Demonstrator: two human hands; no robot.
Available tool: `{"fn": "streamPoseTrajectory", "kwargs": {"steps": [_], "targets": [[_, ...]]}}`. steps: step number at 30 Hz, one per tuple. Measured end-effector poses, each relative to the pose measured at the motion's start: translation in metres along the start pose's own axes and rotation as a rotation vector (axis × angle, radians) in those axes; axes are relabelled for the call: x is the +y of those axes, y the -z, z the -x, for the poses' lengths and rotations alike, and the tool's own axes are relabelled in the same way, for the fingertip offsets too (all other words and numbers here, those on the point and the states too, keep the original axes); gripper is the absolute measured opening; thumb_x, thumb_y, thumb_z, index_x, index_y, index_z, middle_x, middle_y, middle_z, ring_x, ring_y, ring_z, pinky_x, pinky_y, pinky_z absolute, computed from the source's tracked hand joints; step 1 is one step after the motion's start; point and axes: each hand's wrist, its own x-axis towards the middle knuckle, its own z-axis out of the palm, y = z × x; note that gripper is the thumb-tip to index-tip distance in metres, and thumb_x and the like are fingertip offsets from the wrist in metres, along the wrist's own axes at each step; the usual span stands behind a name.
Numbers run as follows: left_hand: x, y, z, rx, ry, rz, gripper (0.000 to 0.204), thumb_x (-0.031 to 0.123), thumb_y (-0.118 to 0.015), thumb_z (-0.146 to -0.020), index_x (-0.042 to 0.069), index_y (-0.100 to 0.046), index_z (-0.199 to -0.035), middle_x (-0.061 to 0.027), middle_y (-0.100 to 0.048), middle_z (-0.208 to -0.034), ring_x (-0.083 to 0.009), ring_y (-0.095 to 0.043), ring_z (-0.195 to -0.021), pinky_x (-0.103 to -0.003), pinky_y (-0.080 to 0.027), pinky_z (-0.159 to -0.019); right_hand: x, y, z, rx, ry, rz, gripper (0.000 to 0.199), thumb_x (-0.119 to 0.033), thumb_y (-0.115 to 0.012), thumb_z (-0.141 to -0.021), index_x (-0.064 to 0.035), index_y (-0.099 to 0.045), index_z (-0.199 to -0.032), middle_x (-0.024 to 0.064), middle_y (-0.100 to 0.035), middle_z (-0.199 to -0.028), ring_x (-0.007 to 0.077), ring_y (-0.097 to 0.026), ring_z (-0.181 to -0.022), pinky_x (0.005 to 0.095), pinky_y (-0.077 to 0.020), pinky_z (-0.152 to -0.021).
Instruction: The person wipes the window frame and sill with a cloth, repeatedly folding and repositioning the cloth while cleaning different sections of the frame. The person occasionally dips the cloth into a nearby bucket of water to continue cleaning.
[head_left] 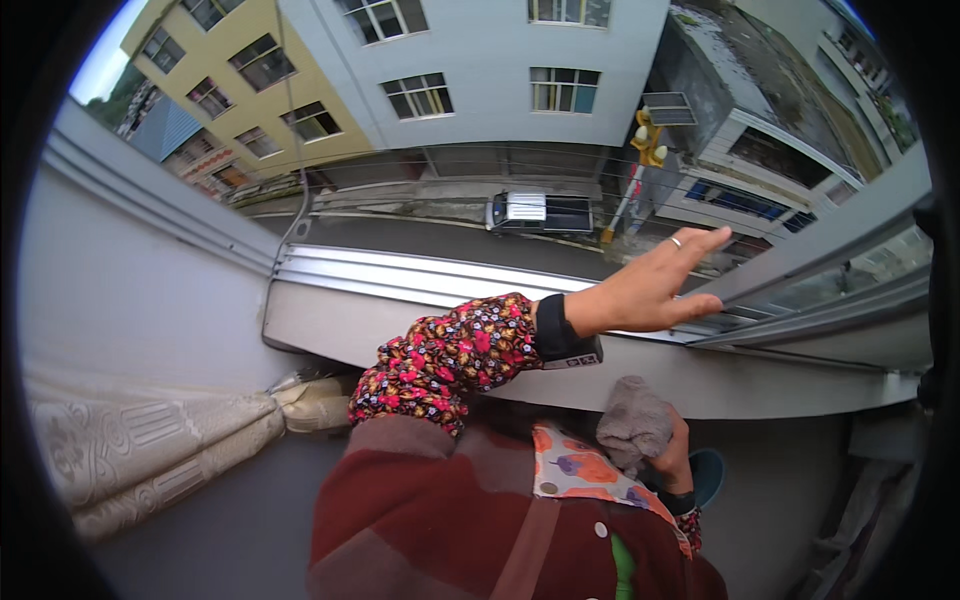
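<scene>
Left hand: your left hand point(655, 290), right of centre in the frame, is stretched out flat with the fingers spread wide and nothing in it; a ring sits on one finger, and the fingertips lie at the sliding window frame point(800, 300).
Right hand: your right hand point(672, 455), lower right of centre, is closed around a crumpled grey cloth point(632, 425), held close to your chest.
Step in hand: by the look of it, you are reaching for the window frame with the free hand while the cloth waits; wiping has not yet begun.
Next move calls for: probably a firm hold on the frame's edge and a steady stance, since the opening looks down on a street.
Window frame: pale metal, smooth, long straight rails with grooves, running across the middle of the frame.
Cloth: soft, matt, bunched into a lump.
Sleeve: your floral sleeve point(450, 355), red on dark, gathered at the cuff.
Curtain: cream curtain point(150, 450), patterned weave, bundled at lower left.
Outside: a parked car point(540, 212) on the street, top centre.
</scene>
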Motion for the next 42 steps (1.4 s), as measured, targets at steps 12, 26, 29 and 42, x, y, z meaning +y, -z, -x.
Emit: {"fn": "streamPoseTrajectory", "kwargs": {"steps": [12,26,29,42], "targets": [[-0.005,-0.032,-0.051,-0.174,0.127,0.374,0.044,0.017,-0.069,-0.092,0.003,-0.049,-0.128,-0.0089,-0.058,-0.106,-0.0178,-0.059,-0.093,-0.032,-0.05,-0.071,0.012,-0.001,0.002,0.011,0.024,-0.067,0.061,-0.015,-0.083,-0.072,0.0035,-0.06,-0.126,0.011,-0.069,-0.114,0.0145,-0.064,-0.103,0.0301,-0.0486,-0.095],[0.009,0.026,0.007,0.183,0.269,0.242,0.056,0.018,-0.086,-0.079,0.004,-0.054,-0.123,-0.0057,-0.059,-0.11,-0.0132,-0.059,-0.095,-0.031,-0.051,-0.082,0.008,-0.001,0.016,-0.035,0.064,-0.009,0.06,-0.012,-0.084,-0.071,0.0042,-0.062,-0.124,0.0125,-0.072,-0.108,0.015,-0.067,-0.098,0.0296,-0.0506,-0.091],[0.013,0.049,0.031,0.335,0.265,0.218,0.039,0.011,-0.082,-0.082,0.006,-0.055,-0.109,-0.0029,-0.062,-0.102,-0.0089,-0.061,-0.088,-0.028,-0.052,-0.079,0.003,-0.003,0.013,-0.084,0.095,-0.005,0.058,-0.012,-0.084,-0.071,0.0043,-0.062,-0.123,0.0127,-0.073,-0.107,0.0149,-0.067,-0.098,0.0297,-0.0506,-0.09],[0.031,0.154,0.131,0.812,0.238,-0.222,0.037,0.014,-0.082,-0.08,0.004,-0.06,-0.108,0.0009,-0.063,-0.09,-0.0068,-0.059,-0.082,-0.025,-0.051,-0.077,0.0,-0.022,-0.006,-0.285,0.122,-0.033,0.058,-0.011,-0.083,-0.072,0.0051,-0.061,-0.122,0.0129,-0.072,-0.11,0.0174,-0.067,-0.1,0.0311,-0.05,-0.092]]}}
